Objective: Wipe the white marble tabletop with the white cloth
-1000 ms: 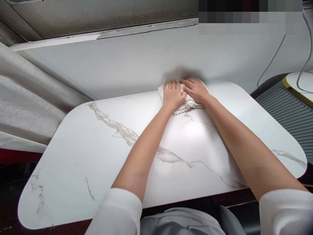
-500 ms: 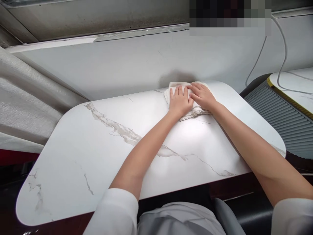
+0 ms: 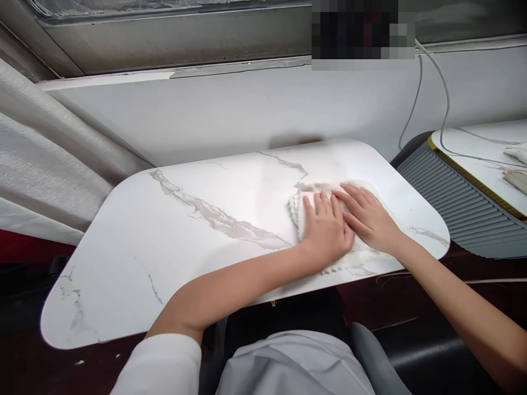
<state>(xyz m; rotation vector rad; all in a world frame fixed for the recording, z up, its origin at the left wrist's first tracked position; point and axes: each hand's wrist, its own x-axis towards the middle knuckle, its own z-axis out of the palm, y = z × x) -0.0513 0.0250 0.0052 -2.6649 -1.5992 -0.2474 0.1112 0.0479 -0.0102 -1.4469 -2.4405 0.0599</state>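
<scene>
Left fingers [image 3: 325,204] and right fingers [image 3: 356,204] lie flat on a white cloth [image 3: 295,213], side by side. The marbled bench [image 3: 123,241] spreads under and left of them; beyond the fingertips stands a pale wall [image 3: 206,118].

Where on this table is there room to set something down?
The white grey-veined table is bare between the pale fabric curtain and the left forearm, and between the white wall and crinkled white cloth. It's crowded where the left hand and right hand rest on that cloth.
</scene>
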